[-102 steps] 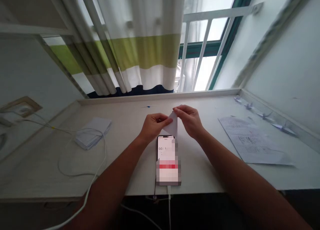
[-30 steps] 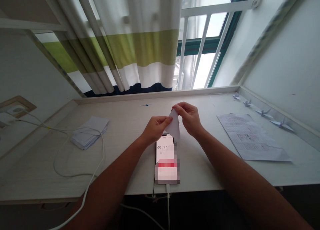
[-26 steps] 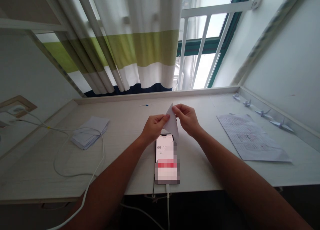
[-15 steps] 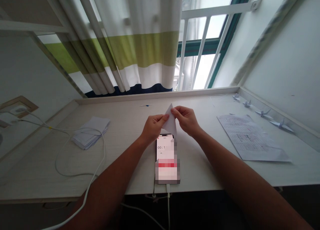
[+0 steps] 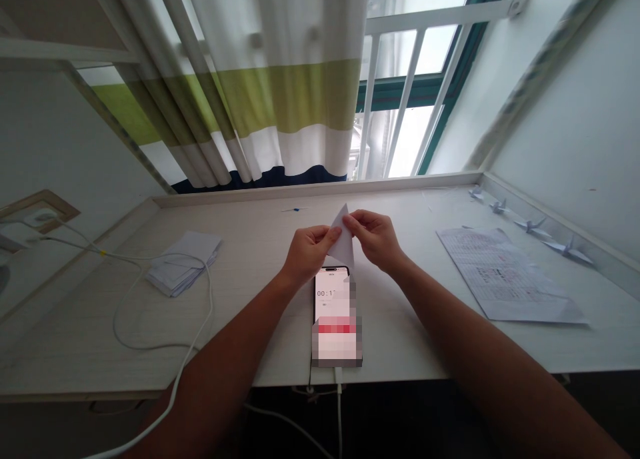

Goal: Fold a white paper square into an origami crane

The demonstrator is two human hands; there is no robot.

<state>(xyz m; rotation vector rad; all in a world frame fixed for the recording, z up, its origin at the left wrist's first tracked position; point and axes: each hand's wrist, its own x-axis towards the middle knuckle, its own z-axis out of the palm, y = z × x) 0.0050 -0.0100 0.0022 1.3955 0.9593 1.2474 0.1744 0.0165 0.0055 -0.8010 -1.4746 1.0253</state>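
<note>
Fingers of left hand and right hand pinch the white triangular paper beyond the black-framed rectangular phone; I'd match edges (unhurriedly) before creasing.

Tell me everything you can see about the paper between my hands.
The paper is white and looks folded, though its layers are unclear. It narrows to an uppermost point. The left hand pinches its left side, the right hand its right edge, below the tip. Its lower part shows at the top end of the phone.
</note>
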